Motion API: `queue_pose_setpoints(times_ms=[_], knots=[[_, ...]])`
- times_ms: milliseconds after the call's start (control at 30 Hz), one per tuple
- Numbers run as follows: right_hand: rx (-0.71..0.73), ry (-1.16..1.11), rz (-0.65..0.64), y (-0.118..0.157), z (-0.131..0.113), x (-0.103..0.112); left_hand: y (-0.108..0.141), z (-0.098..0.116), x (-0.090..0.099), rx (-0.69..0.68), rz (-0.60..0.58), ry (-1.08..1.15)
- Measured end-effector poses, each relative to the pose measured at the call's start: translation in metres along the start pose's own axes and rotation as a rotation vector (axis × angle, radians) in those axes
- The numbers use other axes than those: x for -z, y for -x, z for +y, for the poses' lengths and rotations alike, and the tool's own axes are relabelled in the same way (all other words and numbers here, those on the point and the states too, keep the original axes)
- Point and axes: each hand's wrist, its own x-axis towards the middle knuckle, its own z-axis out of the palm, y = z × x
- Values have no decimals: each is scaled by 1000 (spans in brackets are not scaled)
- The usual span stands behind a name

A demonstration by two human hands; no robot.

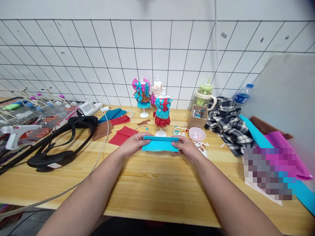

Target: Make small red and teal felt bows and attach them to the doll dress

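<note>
1. Fingers of the left hand [133, 145] are closed in a pinch on the left end of a turquoise sheet [160, 146], the thumb lying on the face turned to the wearer
2. Likewise the right hand [189, 149] grips the right end, its thumb near the lower border of a darker band that looks folded over along the top
3. Between them the sheet is held up roughly level above the middle of the desk [157, 186], well back from its front edge
4. It should handle as light, thin and soft, probably crepe paper or cloth, so it could crease or stretch if pulled hard; slipping seems a small worry
5. Both ends of the folded band look like the best hold, since the doubled layer gives some stiffness
6. How the other fingertips sit behind the sheet I cannot tell
7. Toward the desk's back edge stands a small dress form [162, 113], with red pieces [122, 135] to its left and a pink bowl [204, 135] to its right
</note>
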Motion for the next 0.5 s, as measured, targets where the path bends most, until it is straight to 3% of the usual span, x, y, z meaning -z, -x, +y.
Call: queue_pose_setpoints(times_ms=[200,333,500], knots=[[-9,-55,-19,2,-4,2,3,7,-2,9,40,15],[35,-21,2,1,-2,0,2,9,-5,40,39,205],[129,112,78,-2,1,-4,1,8,-6,285,18,219]])
